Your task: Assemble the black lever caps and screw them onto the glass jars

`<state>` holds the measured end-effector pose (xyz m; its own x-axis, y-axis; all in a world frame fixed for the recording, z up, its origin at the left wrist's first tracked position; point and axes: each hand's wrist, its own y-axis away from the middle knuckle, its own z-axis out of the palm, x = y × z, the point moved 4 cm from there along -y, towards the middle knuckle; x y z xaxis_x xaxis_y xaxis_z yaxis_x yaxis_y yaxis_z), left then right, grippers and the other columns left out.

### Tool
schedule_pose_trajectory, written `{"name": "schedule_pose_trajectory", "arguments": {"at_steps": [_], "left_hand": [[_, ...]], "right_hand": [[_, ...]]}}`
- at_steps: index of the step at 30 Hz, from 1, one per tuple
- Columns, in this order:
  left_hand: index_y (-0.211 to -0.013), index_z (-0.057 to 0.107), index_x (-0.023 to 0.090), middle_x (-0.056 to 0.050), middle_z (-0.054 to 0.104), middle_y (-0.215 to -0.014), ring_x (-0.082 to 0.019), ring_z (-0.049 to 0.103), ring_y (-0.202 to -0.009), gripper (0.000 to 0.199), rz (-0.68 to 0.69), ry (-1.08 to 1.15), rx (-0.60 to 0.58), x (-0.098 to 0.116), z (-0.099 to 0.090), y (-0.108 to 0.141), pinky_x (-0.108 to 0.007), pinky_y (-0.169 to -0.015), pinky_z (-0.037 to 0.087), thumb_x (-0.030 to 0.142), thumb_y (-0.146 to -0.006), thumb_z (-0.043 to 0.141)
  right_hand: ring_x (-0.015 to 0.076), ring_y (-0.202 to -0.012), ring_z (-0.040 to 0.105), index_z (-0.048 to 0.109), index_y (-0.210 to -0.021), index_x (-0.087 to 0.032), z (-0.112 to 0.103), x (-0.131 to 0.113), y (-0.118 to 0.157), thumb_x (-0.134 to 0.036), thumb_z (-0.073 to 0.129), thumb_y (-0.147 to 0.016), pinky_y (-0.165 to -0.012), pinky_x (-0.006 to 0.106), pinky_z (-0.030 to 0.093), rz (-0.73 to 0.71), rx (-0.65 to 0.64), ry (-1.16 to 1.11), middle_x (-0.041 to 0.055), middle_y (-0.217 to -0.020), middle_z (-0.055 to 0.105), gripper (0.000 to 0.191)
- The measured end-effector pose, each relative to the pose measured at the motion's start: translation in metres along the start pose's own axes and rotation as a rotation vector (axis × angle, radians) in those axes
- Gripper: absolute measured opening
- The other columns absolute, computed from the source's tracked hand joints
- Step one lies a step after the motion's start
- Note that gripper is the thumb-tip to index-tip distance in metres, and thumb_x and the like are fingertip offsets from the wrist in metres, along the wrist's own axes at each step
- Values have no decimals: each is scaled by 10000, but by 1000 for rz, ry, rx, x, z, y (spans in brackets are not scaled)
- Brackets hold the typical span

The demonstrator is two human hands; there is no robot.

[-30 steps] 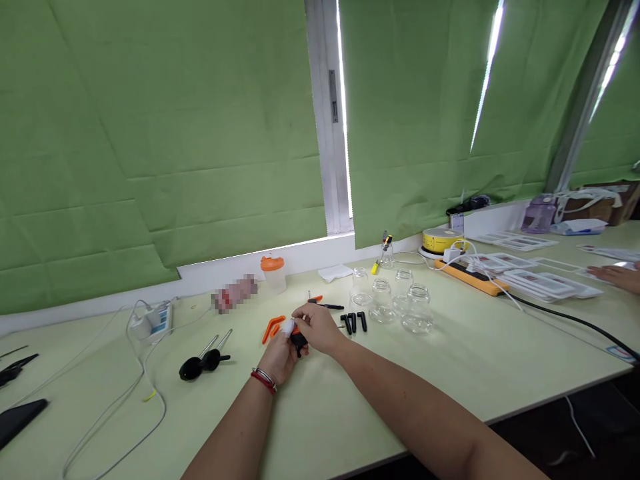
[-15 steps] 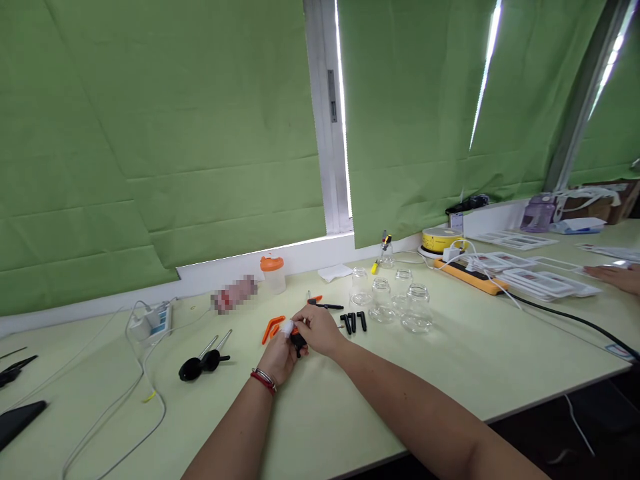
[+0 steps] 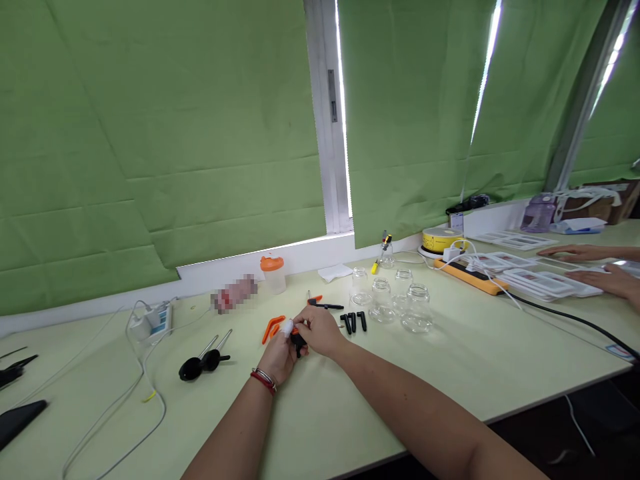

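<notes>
My left hand (image 3: 281, 360), with bracelets at the wrist and something white over its thumb, is closed around a small black and orange part (image 3: 299, 341). My right hand (image 3: 320, 331) pinches at the top of the same part; its fingertips partly hide it. Left of the hands lie orange angled pieces (image 3: 273, 327). Just beyond them is a black and orange piece (image 3: 323, 304) with a thin rod. Several short black angled pieces (image 3: 353, 323) are on the right, near clear glass jars (image 3: 417, 310). Black caps with metal tubes (image 3: 203, 363) lie farther left.
An orange-lidded plastic cup (image 3: 273, 277) stands by the wall. At left is a white power strip (image 3: 159, 321) with loose cables. An orange power strip (image 3: 470, 277) and white framed cards (image 3: 535, 283) lie at right, where another person's hands (image 3: 607, 279) rest.
My hands stay almost still around the black and orange part. At the right, the other person's hands have moved further into view, over the white cards.
</notes>
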<state>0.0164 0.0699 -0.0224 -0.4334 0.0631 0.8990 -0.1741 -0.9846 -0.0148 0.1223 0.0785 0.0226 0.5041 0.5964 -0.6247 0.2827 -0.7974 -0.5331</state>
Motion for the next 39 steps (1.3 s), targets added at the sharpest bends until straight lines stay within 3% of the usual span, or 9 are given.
{"name": "schedule_pose_trajectory", "arguments": {"at_steps": [14,21,25,29,36,39], "left_hand": [[-761,584,155,-18,617,-661,-139,585,-582,276,-22,5,13,-4,-5,-3,-230,-466,423,428,-800,587],[-764,589,157,-4,616,-627,-118,556,-503,257,-43,7,13,-5,-5,-2,-226,-449,435,409,-814,575],[-809,606,163,-8,644,-677,-114,584,-543,242,-39,14,37,-3,-6,-1,-210,-473,449,402,-830,568],[-870,619,176,-18,669,-756,-124,616,-622,226,-26,20,53,-2,-7,-1,-198,-480,443,395,-825,585],[-852,646,176,-39,679,-807,-177,635,-772,243,-15,-19,-61,4,-2,4,-251,-629,485,368,-723,721],[-910,653,172,-46,674,-831,-178,633,-771,289,-45,-65,-123,5,2,8,-274,-665,482,281,-671,774]], "right_hand": [[144,-801,609,699,-825,-211,1,0,3,-149,526,-803,-707,237,444,-43,-30,59,18,-874,672,185],[127,-765,609,717,-791,-214,0,-2,6,-188,567,-780,-694,231,444,-161,-112,99,4,-938,663,152],[140,-810,607,728,-833,-222,0,-5,8,-224,633,-738,-775,256,429,-254,-161,132,3,-952,661,134],[191,-915,592,710,-932,-229,0,-6,10,-233,726,-638,-832,315,391,-300,-183,171,20,-1016,649,294],[212,-928,552,685,-936,-205,-5,1,14,-178,700,-669,-872,374,337,-302,-181,206,42,-1046,622,269],[198,-945,529,661,-1032,-235,-8,3,14,-91,621,-718,-869,364,326,-311,-184,209,33,-1073,606,347]]}}
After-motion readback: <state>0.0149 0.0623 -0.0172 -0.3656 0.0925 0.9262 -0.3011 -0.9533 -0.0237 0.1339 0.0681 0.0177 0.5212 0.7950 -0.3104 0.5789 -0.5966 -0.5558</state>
